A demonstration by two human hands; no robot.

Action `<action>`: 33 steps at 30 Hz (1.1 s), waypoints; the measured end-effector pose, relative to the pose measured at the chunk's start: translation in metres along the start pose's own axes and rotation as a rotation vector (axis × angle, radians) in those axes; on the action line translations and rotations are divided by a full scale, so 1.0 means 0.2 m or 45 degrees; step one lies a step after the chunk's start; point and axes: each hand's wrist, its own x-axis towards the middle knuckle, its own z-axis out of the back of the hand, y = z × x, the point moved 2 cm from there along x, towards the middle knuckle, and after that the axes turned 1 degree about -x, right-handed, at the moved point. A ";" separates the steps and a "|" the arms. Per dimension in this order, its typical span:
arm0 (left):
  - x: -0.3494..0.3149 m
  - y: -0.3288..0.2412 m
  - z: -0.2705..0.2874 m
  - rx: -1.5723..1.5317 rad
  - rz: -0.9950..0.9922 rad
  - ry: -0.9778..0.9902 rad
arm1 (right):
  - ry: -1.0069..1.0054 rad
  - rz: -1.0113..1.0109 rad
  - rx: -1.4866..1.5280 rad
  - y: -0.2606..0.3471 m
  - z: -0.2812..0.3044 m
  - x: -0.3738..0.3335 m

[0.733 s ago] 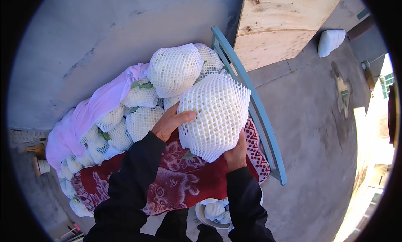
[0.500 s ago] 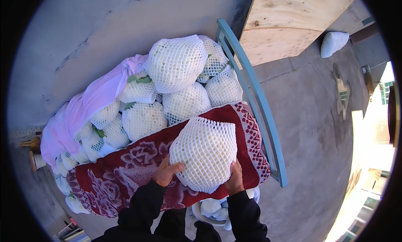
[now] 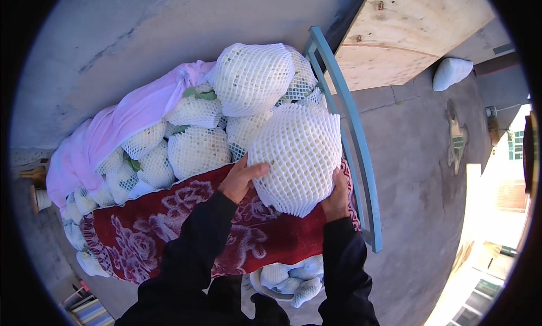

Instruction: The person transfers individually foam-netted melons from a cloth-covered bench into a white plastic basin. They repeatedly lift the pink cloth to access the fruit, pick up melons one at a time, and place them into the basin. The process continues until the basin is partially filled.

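Between my two hands I hold a large cauliflower in a white foam net sleeve, raised over the stacked ones. My left hand grips its left side with the thumb across the netting. At the lower right side my right hand presses against it, fingers partly hidden. Just behind it rests another big netted cauliflower on top of the pile. More netted cauliflowers lie packed to the left, some with green leaves poking out. Under my arms spreads a dark red towel with pale flower patterns.
A pink cloth drapes over the pile's far left. The blue frame rail stands at its right end. Below the towel is a tub with foam sleeves. A wooden board and white sack are at the back right.
Both hands have carried the netted cauliflower away from me and slightly right, from over the red towel to over the pile's right part. It now covers some cauliflowers behind it.
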 end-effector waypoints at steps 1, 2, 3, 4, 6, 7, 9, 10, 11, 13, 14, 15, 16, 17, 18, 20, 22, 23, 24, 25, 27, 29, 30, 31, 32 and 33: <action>0.08 -0.06 -0.01 0.021 0.002 -0.058 | 0.045 -0.009 -0.024 0.03 -0.01 0.11; 0.19 -0.10 -0.02 -0.003 -0.018 -0.046 | 0.051 0.005 0.029 0.05 0.00 0.23; 0.29 -0.13 0.00 -0.023 -0.041 -0.044 | 0.093 0.007 0.024 0.09 -0.06 0.31; 0.36 -0.15 -0.02 -0.043 -0.064 -0.022 | 0.112 0.007 -0.003 0.12 -0.07 0.40; 0.46 -0.16 -0.05 0.085 -0.036 -0.082 | 0.103 0.014 -0.075 0.15 0.02 0.55; 0.50 -0.15 -0.06 0.151 -0.022 -0.118 | 0.092 0.010 -0.110 0.14 0.09 0.62; 0.53 -0.10 -0.08 0.229 -0.101 -0.121 | 0.082 0.018 -0.011 0.10 0.15 0.67; 0.51 -0.08 -0.07 0.253 -0.115 -0.148 | 0.074 0.005 0.033 0.07 0.15 0.68; 0.50 -0.07 -0.07 0.274 -0.130 -0.172 | 0.067 -0.006 0.076 0.06 0.15 0.68; 0.51 -0.07 -0.06 0.304 -0.177 -0.147 | 0.050 -0.028 0.035 0.08 0.17 0.70; 0.50 -0.07 -0.07 0.322 -0.186 -0.143 | 0.052 -0.036 0.033 0.09 0.18 0.70; 0.50 -0.06 -0.07 0.339 -0.196 -0.138 | 0.055 -0.044 0.030 0.09 0.18 0.70; 0.51 -0.06 -0.08 0.356 -0.203 -0.164 | 0.049 -0.021 0.051 0.11 0.18 0.70; 0.52 -0.06 -0.10 0.371 -0.211 -0.191 | -0.008 -0.029 0.028 0.10 0.19 0.71; 0.53 -0.06 -0.11 0.387 -0.219 -0.217 | -0.064 -0.035 0.004 0.08 0.19 0.73; 0.53 -0.09 -0.12 0.405 -0.177 -0.266 | -0.095 -0.022 -0.018 0.08 0.14 0.75; 0.53 -0.11 -0.11 0.385 -0.172 -0.291 | -0.088 -0.038 -0.084 0.12 0.11 0.73; 0.53 -0.10 -0.10 0.357 -0.187 -0.290 | -0.087 -0.045 -0.116 0.14 0.09 0.72; 0.53 -0.10 -0.09 0.328 -0.199 -0.284 | -0.146 0.016 -0.188 0.15 0.10 0.70; 0.54 -0.08 -0.12 0.356 -0.212 -0.296 | -0.243 0.044 -0.330 0.18 0.12 0.66; 0.55 -0.03 -0.14 0.414 -0.211 -0.329 | -0.457 0.063 -0.609 0.25 0.14 0.52; 0.52 -0.03 -0.18 0.444 -0.217 -0.277 | -0.598 0.203 -0.905 0.31 0.14 0.33; 0.52 -0.02 -0.14 0.465 -0.209 -0.298 | -0.496 0.285 -0.894 0.30 0.12 0.21; 0.48 -0.02 -0.14 0.488 -0.213 -0.308 | -0.406 0.361 -0.887 0.31 0.11 0.06; 0.44 -0.06 -0.11 0.553 -0.266 -0.317 | -0.292 0.307 -0.797 0.29 0.13 -0.08; 0.39 -0.09 -0.10 0.611 -0.294 -0.383 | -0.188 0.266 -0.696 0.28 0.17 -0.22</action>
